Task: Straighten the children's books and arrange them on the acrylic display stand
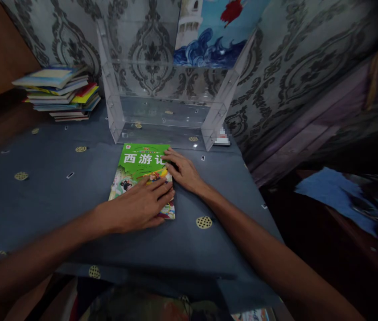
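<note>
A green picture book (144,157) with large white Chinese characters and cartoon figures lies on the blue-grey cloth, in front of a clear plastic rack. Flat across the lower part of its cover rests my left hand (138,203), fingers stretched to the right. My right hand (184,171) touches the book's right edge near the top, its fingers extended over the cover's corner. Part of the cover is hidden beneath both hands.
Behind the book stands the clear rack (220,111) with side panels and shelves. A stack of books (63,91) is at the back left. The cloth-covered table (51,209) ends at the right, where blue fabric (332,191) lies lower down.
</note>
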### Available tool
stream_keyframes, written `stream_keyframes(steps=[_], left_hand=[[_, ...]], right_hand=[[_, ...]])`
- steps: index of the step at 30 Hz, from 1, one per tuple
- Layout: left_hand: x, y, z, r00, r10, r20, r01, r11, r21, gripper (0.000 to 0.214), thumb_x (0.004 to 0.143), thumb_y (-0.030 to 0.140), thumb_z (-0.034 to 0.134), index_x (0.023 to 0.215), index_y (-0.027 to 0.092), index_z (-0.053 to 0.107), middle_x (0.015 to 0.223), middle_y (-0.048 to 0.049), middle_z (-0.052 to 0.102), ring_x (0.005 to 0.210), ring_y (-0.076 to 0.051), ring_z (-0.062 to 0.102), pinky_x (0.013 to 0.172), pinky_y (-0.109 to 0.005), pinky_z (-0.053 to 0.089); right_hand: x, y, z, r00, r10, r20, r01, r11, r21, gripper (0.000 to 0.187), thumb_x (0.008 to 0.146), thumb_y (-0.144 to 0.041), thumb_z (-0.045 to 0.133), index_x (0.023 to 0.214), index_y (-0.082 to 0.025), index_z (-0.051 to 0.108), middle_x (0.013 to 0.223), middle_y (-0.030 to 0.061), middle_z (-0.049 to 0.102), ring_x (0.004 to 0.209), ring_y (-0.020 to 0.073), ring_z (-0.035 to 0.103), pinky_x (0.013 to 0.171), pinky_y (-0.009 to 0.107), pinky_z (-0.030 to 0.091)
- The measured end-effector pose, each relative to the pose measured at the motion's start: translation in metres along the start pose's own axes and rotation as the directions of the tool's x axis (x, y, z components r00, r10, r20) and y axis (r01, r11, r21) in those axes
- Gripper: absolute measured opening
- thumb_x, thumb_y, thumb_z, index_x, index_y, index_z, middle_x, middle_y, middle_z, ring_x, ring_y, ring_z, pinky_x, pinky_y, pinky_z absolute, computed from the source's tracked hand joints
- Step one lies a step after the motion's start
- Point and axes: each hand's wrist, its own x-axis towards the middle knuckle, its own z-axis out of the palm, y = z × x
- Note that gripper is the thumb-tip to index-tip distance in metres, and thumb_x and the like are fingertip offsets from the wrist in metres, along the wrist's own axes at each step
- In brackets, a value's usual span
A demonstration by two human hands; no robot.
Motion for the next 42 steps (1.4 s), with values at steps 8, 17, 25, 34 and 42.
stream_keyframes(steps=[8, 17, 25, 34, 42], left_hand=[[-0.020, 0.025, 0.022, 0.990, 0.025, -0.140, -0.003, 0.988, 0.155, 0.038, 0.101, 0.020, 0.046, 0.138, 0.016, 0.052, 0.147, -0.0127, 0.054, 0.135, -0.027, 0.051, 0.105, -0.042, 0.041], [-0.040, 0.050, 0.034, 0.943, -0.045, -0.330, 0.116, 0.973, 0.201, 0.034, 0.100, 0.016, 0.045, 0.132, 0.010, 0.057, 0.129, -0.0140, 0.067, 0.122, -0.025, 0.060, 0.102, -0.039, 0.043], [-0.081, 0.038, 0.033, 0.955, -0.116, -0.274, 0.172, 0.967, 0.189, 0.044, 0.096, 0.008, 0.039, 0.137, 0.014, 0.055, 0.137, -0.0116, 0.063, 0.126, -0.028, 0.057, 0.099, -0.042, 0.047], [-0.093, 0.026, 0.039, 0.934, -0.229, -0.274, 0.291, 0.932, 0.215, 0.048, 0.091, 0.002, 0.040, 0.134, 0.015, 0.058, 0.133, -0.0119, 0.065, 0.124, -0.028, 0.059, 0.099, -0.042, 0.049], [-0.077, -0.013, 0.010, 0.925, -0.280, -0.256, 0.297, 0.954, 0.029, 0.036, 0.105, 0.035, 0.039, 0.123, 0.016, 0.064, 0.124, -0.0104, 0.070, 0.113, -0.024, 0.065, 0.097, -0.040, 0.052]], right_hand=[[-0.001, -0.002, 0.003, 1.000, -0.025, -0.005, 0.024, 0.997, -0.073, 0.034, 0.097, -0.028, 0.049, 0.124, -0.017, 0.066, 0.142, 0.0149, 0.059, 0.141, 0.0257, 0.046, 0.116, 0.050, 0.040], [-0.002, -0.004, 0.004, 0.999, -0.032, -0.009, 0.031, 0.995, -0.092, 0.033, 0.097, -0.026, 0.049, 0.124, -0.018, 0.066, 0.142, 0.0135, 0.059, 0.141, 0.0256, 0.046, 0.116, 0.051, 0.039], [-0.002, -0.003, -0.001, 1.000, 0.006, 0.013, -0.005, 0.999, -0.036, 0.033, 0.096, -0.028, 0.051, 0.125, -0.021, 0.067, 0.143, 0.0117, 0.059, 0.141, 0.0261, 0.046, 0.117, 0.051, 0.038], [0.015, 0.009, -0.008, 0.994, 0.101, 0.037, -0.099, 0.994, -0.053, 0.039, 0.091, -0.033, 0.059, 0.126, -0.017, 0.065, 0.148, 0.0178, 0.053, 0.137, 0.0303, 0.051, 0.113, 0.052, 0.041], [0.011, 0.006, -0.004, 0.994, 0.110, 0.018, -0.109, 0.993, -0.045, 0.038, 0.092, -0.032, 0.057, 0.126, -0.019, 0.066, 0.150, 0.0168, 0.050, 0.135, 0.0302, 0.052, 0.110, 0.051, 0.044]])
